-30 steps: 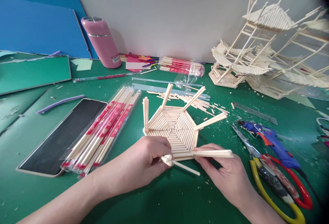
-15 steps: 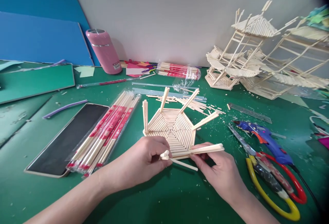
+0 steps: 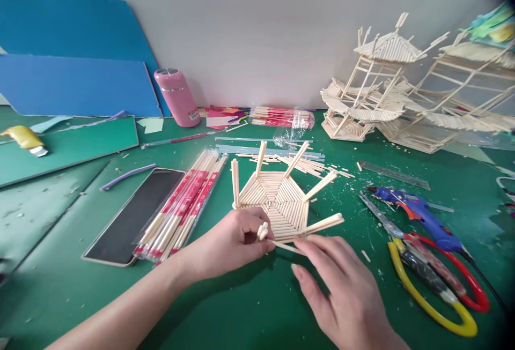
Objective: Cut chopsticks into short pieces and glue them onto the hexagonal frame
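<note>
A hexagonal base of thin wooden sticks (image 3: 277,200) sits on the green tabletop, with paired stick posts rising at its corners. My left hand (image 3: 237,237) is closed round the post of wooden sticks at the near left corner; the post's tips (image 3: 263,230) show between thumb and fingers. From that hand a thin single stick (image 3: 286,246) points right. My right hand (image 3: 341,280) is beside its far end, thumb and fingers apart, the fingertips at or just over the stick. Behind these fingertips, a leaning post (image 3: 324,223) stands at the near right corner.
Packed sticks (image 3: 181,205) and a phone (image 3: 132,218) lie left. At right are scissors (image 3: 432,280), a blue glue gun (image 3: 418,213) and a clear ruler (image 3: 396,175). Stick pavilions (image 3: 374,87) and a pink flask (image 3: 177,97) stand behind. Loose sticks (image 3: 300,165) lie beyond the base.
My right hand has let go of the near right post and moved down toward the thin stick, its fingers spreading. My left hand keeps its hold. The camera view has shifted left.
</note>
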A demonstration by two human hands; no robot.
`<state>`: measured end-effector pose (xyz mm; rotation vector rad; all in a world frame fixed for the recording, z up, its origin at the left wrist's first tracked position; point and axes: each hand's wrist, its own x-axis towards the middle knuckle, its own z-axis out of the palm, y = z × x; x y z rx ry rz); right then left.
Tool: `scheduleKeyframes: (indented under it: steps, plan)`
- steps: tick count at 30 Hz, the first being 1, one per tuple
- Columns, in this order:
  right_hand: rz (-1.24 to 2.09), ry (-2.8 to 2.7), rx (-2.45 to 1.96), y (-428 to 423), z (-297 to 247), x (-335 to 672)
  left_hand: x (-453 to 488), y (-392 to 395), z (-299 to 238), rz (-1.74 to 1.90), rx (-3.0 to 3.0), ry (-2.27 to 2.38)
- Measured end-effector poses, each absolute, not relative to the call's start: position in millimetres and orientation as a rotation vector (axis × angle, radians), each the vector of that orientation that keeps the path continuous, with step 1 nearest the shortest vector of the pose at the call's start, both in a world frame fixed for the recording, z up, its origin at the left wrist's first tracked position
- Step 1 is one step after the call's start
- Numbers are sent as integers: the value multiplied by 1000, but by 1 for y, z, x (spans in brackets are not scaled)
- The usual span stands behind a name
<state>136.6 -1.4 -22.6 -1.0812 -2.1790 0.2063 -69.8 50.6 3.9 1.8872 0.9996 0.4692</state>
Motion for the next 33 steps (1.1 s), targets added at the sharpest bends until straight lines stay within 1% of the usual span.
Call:
scheduleKeyframes:
  steps: [2,6,12,13,15,18,20,24,33]
  plan:
    - [201,-2197,-1133,0,-25,127,-69,51,4,464,1880,992]
    - [324,-2169,-1181,3,-27,125,-75,46,5,492,1850,1061]
    - [612,-2027,-1267,-4,-23,142,-92,15,10,723,1843,1558]
    - [650,-1999,-1265,-7,-23,143,-90,8,11,797,1827,1606]
    - [696,-1960,-1240,-12,-22,145,-82,-8,13,787,1769,1583]
    - [686,-1969,-1137,-19,-21,147,-59,-24,11,695,1632,1450]
    - [657,-2006,-1071,-24,-21,149,-44,-28,8,653,1402,1385]
    - [606,-2087,-1054,-30,-20,151,-27,-24,5,698,1134,1191]
    - [472,-2316,-1024,-31,-27,153,-19,-30,4,765,940,1309]
